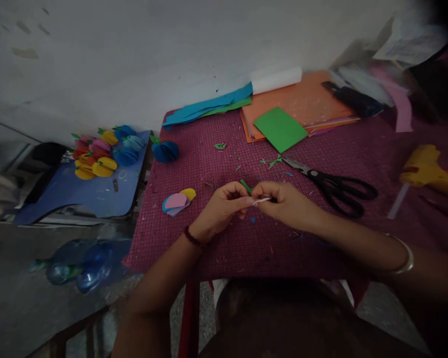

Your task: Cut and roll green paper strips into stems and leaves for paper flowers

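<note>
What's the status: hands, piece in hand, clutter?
Left hand, right hand: fingertips together. White strip pinched between them, green piece poking out. Scissors just beyond right forearm; green scraps near blade tips.

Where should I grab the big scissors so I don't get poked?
I'd take the scissors by the black handles, coming from the right, where the two finger loops lie. They lie flat with the blades pointing left and away toward the wall, so your hands would likely stay clear of the sharp end.
</note>
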{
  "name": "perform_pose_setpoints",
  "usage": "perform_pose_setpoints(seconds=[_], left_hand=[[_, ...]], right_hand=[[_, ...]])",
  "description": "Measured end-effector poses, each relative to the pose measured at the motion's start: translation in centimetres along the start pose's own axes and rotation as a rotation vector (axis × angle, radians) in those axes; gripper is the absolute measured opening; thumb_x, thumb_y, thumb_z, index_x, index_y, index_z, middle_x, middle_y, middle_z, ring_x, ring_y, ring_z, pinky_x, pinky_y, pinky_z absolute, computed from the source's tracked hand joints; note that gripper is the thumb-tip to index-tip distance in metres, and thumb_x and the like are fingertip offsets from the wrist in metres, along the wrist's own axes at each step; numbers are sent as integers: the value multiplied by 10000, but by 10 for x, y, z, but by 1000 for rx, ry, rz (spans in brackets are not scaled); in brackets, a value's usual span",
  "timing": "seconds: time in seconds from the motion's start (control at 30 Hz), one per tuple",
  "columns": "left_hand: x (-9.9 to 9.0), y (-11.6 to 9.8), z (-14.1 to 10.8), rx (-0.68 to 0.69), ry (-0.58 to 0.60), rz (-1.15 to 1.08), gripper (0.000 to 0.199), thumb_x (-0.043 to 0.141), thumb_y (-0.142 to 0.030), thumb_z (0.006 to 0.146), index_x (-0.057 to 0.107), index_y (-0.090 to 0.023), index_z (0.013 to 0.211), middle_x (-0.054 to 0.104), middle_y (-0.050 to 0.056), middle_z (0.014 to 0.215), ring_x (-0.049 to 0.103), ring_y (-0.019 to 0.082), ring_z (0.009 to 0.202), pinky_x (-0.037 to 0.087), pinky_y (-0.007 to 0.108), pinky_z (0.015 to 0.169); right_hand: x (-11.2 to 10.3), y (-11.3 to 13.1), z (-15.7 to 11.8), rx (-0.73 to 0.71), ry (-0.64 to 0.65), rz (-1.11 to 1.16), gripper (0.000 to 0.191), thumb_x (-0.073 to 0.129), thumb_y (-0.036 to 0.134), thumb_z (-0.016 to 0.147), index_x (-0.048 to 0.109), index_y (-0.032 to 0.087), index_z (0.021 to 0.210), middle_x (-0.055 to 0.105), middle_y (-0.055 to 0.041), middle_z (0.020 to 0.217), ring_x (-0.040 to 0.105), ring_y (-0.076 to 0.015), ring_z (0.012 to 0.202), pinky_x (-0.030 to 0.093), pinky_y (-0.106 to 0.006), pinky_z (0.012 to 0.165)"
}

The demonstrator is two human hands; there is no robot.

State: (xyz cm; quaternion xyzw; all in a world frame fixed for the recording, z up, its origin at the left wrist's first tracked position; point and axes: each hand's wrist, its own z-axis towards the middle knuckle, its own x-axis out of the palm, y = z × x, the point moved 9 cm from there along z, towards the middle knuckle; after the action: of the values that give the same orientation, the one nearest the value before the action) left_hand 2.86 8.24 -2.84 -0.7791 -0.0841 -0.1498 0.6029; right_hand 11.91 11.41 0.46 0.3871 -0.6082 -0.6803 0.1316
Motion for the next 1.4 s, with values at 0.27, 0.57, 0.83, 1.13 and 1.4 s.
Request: perform_pose_setpoints(seconds=[0.27,0.57,0.83,1.13,1.4], left_hand=[[-2,-2,-2,-43,72,81,246,759,-283,691,572,-135,752,608,-22,608,559,63,501,460,191,495],[-12,-23,-7,62,-37,320,104,533,-75,708,591,-141,765,634,-4,655,580,78,546,492,202,526],[-66,-77,-27,309,-380,211,64,623,-201,753,585,-170,795,628,-7,703,584,80,583,489,183,526],[0,5,4,-105,20,-9,408,741,-453,698,553,-159,909,602,-19,691,573,74,529,486,184,468],[-9,-3,0,-100,-2,-53,237,751,-279,708,582,-148,808,590,-35,613,533,55,486,431,161,438]], right_hand=[[4,-10,4,94,77,76,111,544,277,746,565,178,701,479,35,594,375,-84,533,286,-232,502],[-8,-18,10,122,27,9,36,526,214,676,528,184,656,464,43,563,384,-85,517,279,-225,488],[-44,-17,14,141,-123,25,57,551,223,688,514,192,657,459,38,552,390,-88,505,287,-231,481],[-14,6,2,-7,-52,-156,51,511,170,709,558,188,702,569,19,627,490,-106,574,323,-229,544],[-27,6,5,-81,-132,-311,53,523,151,707,562,187,711,605,6,659,512,-115,596,316,-239,575]])
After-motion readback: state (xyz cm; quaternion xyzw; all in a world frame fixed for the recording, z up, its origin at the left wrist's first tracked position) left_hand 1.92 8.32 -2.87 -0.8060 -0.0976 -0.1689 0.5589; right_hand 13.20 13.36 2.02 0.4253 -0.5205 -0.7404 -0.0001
